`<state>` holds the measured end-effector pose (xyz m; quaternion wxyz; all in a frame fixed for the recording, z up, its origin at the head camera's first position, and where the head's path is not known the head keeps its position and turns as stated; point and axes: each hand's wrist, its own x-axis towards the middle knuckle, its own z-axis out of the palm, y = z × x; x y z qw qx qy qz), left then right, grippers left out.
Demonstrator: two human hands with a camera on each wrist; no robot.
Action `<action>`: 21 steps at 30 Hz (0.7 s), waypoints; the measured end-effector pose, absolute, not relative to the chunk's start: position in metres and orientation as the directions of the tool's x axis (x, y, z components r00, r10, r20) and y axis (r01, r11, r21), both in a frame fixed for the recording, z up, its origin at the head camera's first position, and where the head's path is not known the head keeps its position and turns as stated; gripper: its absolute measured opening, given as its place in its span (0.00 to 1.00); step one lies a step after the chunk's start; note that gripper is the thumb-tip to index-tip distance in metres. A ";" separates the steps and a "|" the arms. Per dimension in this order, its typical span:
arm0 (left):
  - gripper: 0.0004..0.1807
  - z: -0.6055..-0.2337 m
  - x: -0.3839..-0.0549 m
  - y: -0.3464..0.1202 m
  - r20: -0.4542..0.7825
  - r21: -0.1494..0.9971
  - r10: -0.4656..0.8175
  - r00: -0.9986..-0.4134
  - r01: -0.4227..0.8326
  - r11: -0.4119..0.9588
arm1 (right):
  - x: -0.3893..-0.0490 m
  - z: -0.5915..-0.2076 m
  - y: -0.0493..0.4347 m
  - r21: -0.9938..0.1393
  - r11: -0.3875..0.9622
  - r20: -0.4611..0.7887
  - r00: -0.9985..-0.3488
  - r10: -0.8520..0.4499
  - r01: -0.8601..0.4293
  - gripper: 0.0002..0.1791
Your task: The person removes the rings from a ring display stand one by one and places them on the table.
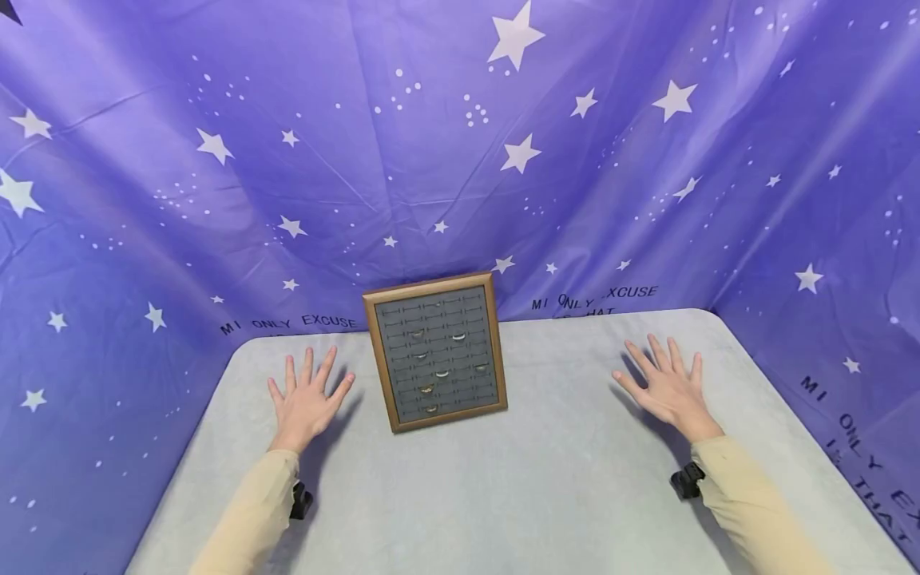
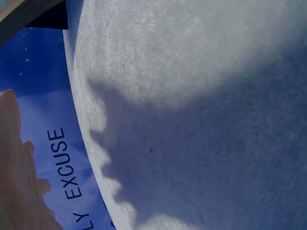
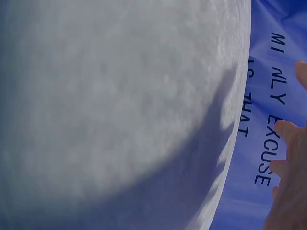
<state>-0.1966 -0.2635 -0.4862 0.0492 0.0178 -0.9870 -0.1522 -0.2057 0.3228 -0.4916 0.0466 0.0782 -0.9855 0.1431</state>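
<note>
A wood-framed display case (image 1: pixel 440 351) leans upright near the back edge of the table, slightly tilted. Its dark grey slotted insert holds several rings, some silver and some gold-toned. To its left my left hand (image 1: pixel 305 407) hovers palm down with fingers spread, holding nothing. On the far right my right hand (image 1: pixel 672 391) is likewise spread in the air, its shadow falling on the table. In the left wrist view, a corner of the wooden frame (image 2: pixel 21 14) shows at top left, and part of the left hand (image 2: pixel 19 177) at the lower left. The right hand (image 3: pixel 292 177) edges into the right wrist view.
The pale grey table (image 1: pixel 532 495) has rounded back corners. A purple-blue curtain (image 1: pixel 431 136) with white stars and black lettering hangs behind and on both sides. A small black device (image 1: pixel 688 481) is strapped on the right wrist, another black device (image 1: pixel 300 501) on the left.
</note>
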 end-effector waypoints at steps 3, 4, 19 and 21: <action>0.43 -0.487 -0.197 -0.262 0.091 0.310 -0.046 -0.995 -0.016 0.951 | -0.207 -0.491 0.318 -0.281 0.945 0.111 -0.984 -0.141 -0.167 0.42; 0.43 -0.487 -0.197 -0.262 0.090 0.311 -0.045 -0.995 -0.015 0.950 | -0.207 -0.491 0.316 -0.283 0.944 0.109 -0.984 -0.143 -0.169 0.42; 0.41 -0.454 -0.217 -0.246 0.175 0.375 0.010 -0.984 0.076 0.924 | -0.211 -0.491 0.288 -0.311 0.931 0.118 -0.980 -0.161 -0.190 0.40; 0.41 -0.448 -0.218 -0.243 0.183 0.386 0.026 -0.983 0.096 0.917 | -0.211 -0.492 0.285 -0.316 0.929 0.122 -0.979 -0.160 -0.191 0.40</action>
